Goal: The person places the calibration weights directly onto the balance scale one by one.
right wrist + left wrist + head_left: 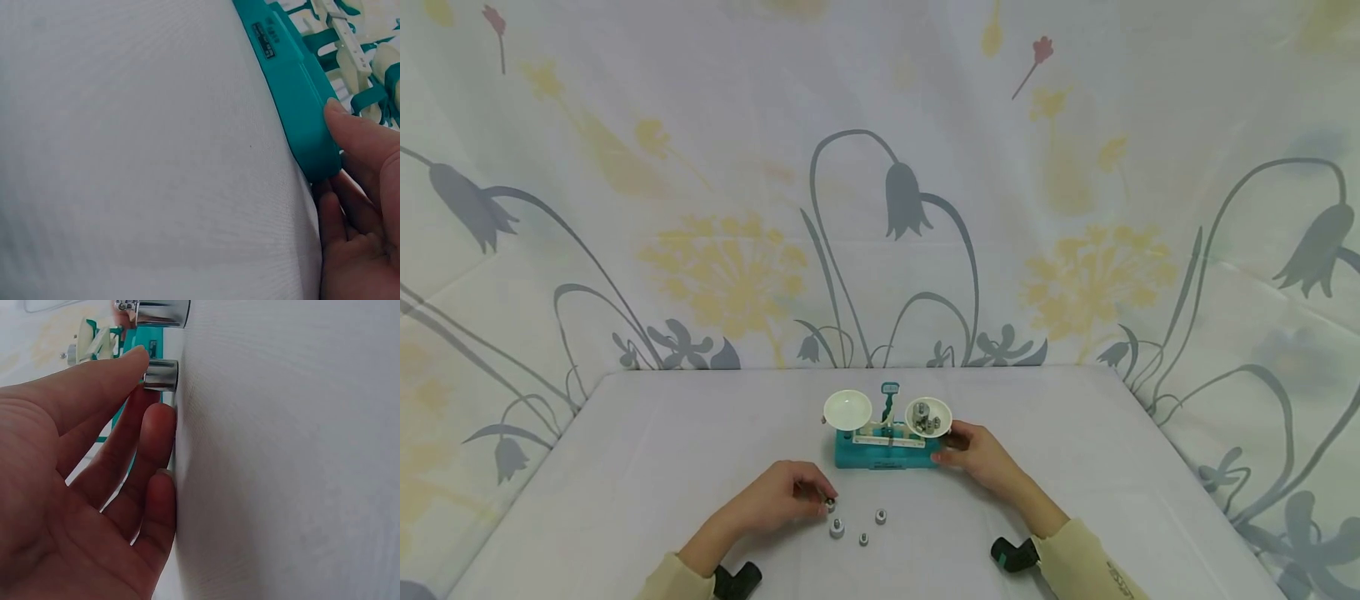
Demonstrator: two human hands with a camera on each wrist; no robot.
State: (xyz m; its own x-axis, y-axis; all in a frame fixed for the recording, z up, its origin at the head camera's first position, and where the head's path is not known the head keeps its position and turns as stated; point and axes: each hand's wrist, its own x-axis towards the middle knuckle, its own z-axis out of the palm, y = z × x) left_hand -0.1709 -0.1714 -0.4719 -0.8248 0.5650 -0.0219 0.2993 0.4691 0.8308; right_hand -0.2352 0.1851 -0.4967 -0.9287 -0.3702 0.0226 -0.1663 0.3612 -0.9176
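Note:
A teal balance scale (886,454) with two cream pans stands on the white-covered table. Several metal weights (922,412) sit in its right pan (945,422); the left pan (847,410) holds nothing. My left hand (784,497) pinches a small cylindrical metal weight (161,375) by its top, and the weight's base is at the tabletop. My right hand (983,460) grips the right end of the scale's teal base (306,119), thumb on its upper edge; the other fingers are partly hidden behind it.
Three other weights stand near the left hand: a larger one (837,528), a small one (863,539) and a medium one (881,517). A flower-printed cloth (880,275) hangs behind the table. Dark devices (1015,554) are at both wrists.

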